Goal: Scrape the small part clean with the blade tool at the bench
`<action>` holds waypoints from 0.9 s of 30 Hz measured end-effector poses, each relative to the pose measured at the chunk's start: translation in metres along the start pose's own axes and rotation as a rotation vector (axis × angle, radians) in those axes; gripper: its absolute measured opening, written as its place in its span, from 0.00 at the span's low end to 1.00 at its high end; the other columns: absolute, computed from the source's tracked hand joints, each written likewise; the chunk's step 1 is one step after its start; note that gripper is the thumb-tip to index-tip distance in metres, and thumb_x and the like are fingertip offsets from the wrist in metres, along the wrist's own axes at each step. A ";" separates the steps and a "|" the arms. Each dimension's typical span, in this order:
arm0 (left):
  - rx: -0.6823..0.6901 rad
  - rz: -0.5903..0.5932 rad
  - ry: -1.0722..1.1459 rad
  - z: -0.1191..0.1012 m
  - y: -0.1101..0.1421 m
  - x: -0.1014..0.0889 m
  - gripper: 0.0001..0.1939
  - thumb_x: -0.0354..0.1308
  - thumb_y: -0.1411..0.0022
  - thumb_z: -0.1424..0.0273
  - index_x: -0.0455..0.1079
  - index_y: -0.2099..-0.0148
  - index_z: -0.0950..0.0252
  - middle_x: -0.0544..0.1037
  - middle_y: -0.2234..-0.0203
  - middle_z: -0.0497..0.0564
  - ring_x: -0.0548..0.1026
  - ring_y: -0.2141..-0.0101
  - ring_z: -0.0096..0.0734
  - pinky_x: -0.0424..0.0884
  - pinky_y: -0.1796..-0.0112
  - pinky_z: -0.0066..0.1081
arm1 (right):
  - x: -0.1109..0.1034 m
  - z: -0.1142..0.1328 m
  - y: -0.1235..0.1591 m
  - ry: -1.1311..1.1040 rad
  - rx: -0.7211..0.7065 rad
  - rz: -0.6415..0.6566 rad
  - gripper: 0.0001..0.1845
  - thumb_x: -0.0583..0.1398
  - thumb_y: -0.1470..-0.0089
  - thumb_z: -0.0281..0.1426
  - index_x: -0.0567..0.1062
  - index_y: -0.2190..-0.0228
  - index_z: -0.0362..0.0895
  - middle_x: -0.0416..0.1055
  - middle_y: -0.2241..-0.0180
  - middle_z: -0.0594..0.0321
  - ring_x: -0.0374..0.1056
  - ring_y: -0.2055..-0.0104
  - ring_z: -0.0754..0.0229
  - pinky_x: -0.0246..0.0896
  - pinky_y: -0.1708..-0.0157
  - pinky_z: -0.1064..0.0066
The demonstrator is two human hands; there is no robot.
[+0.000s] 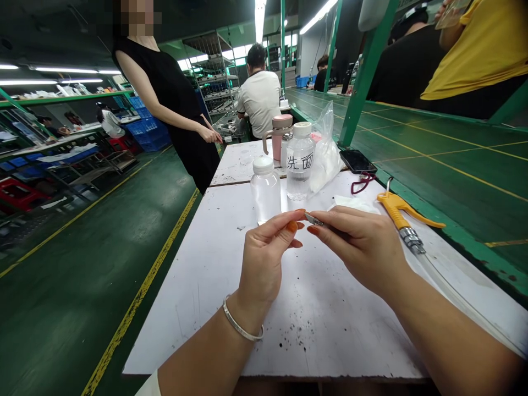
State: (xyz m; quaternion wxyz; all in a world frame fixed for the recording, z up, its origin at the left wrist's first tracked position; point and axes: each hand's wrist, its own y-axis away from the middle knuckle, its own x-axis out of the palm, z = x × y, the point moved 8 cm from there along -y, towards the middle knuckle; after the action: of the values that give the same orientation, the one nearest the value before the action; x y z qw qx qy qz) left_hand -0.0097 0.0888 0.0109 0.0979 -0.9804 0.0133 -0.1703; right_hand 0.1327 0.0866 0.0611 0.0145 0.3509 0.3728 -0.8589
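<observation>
Over the white tabletop (198, 286), my two hands meet at the fingertips. My right hand (367, 247) pinches a small silvery metal piece (314, 220) between thumb and fingers; its exact kind is too small to tell. My left hand (268, 247), with a silver bangle on its wrist, has thumb and fingers pressed together. Its index fingertip meets the left end of the metal piece. Whether anything else sits inside the left pinch is hidden. Just behind the left hand stands a clear bottle with a white cap (265, 190).
Farther back are a ribbed bottle (301, 170) of clear liquid, a pink mug (281, 137) and a plastic bag (328, 159). To the right lie a phone (358, 161), a dark red hair tie (363, 182) and a yellow air gun (398, 212) with its hose. Someone in black (165, 82) stands left.
</observation>
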 end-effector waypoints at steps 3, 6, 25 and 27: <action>0.007 0.007 -0.011 0.000 0.000 0.001 0.09 0.61 0.37 0.68 0.81 0.56 0.55 0.80 0.54 0.51 0.76 0.56 0.33 0.74 0.64 0.26 | -0.001 -0.001 0.000 -0.012 0.024 -0.011 0.06 0.62 0.40 0.29 0.81 0.63 0.44 0.67 0.78 0.67 0.62 0.76 0.66 0.54 0.76 0.73; 0.024 0.015 -0.029 -0.001 0.001 0.001 0.09 0.61 0.36 0.68 0.81 0.56 0.54 0.80 0.54 0.51 0.76 0.56 0.33 0.74 0.64 0.26 | -0.001 -0.001 -0.001 -0.013 0.037 -0.021 0.06 0.63 0.41 0.28 0.82 0.64 0.42 0.66 0.78 0.68 0.62 0.77 0.66 0.53 0.76 0.73; 0.146 0.020 -0.200 -0.007 0.006 0.009 0.09 0.61 0.37 0.70 0.82 0.57 0.53 0.81 0.53 0.51 0.78 0.59 0.33 0.75 0.65 0.28 | -0.013 -0.009 0.000 0.030 0.101 -0.112 0.05 0.64 0.42 0.28 0.83 0.66 0.44 0.71 0.78 0.66 0.64 0.76 0.65 0.55 0.76 0.72; 0.128 0.058 -0.205 -0.005 0.007 0.013 0.08 0.62 0.37 0.69 0.82 0.58 0.54 0.81 0.54 0.51 0.78 0.60 0.32 0.74 0.65 0.27 | -0.023 -0.013 0.000 0.055 0.119 -0.178 0.05 0.64 0.42 0.28 0.83 0.66 0.43 0.72 0.77 0.65 0.65 0.76 0.64 0.55 0.76 0.71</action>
State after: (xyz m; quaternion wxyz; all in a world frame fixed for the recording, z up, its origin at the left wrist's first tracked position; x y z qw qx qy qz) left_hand 0.0005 0.0801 0.0182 0.1659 -0.9837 0.0206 -0.0668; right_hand 0.1574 0.0902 0.0689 -0.0930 0.3400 0.3509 -0.8675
